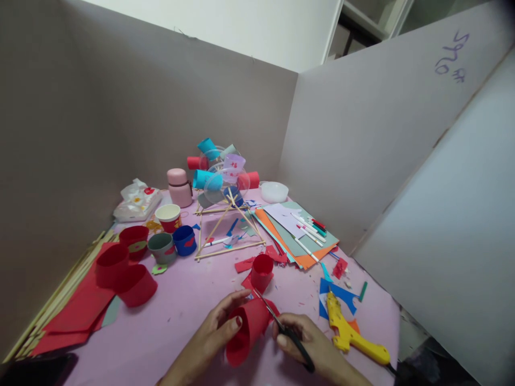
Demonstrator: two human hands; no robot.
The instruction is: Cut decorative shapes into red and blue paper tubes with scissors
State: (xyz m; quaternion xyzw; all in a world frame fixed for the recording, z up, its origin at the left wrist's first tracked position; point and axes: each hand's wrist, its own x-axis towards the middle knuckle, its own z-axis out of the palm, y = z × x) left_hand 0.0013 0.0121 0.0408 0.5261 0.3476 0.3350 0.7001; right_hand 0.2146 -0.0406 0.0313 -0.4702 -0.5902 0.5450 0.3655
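Observation:
My left hand (pixel 215 331) is curled round a rolled tube of red paper (pixel 247 332) low in the middle of the view. My right hand (pixel 311 346) grips black-handled scissors (pixel 281 324), whose blades reach up along the tube's right edge. Just beyond them a small red paper cup (pixel 261 272) stands on the pink table cover (pixel 181 311), among red paper scraps. A yellow glue gun (pixel 348 332) lies to the right of my right hand.
A wooden-stick frame carrying paper cups on clear discs (pixel 223 177) stands at the back. Left of it are red paper cylinders (pixel 120 271), coloured cups, a pink flask (pixel 179 187) and red sheets. Coloured paper and markers (pixel 306 230) lie on the right. Grey partition boards surround the table.

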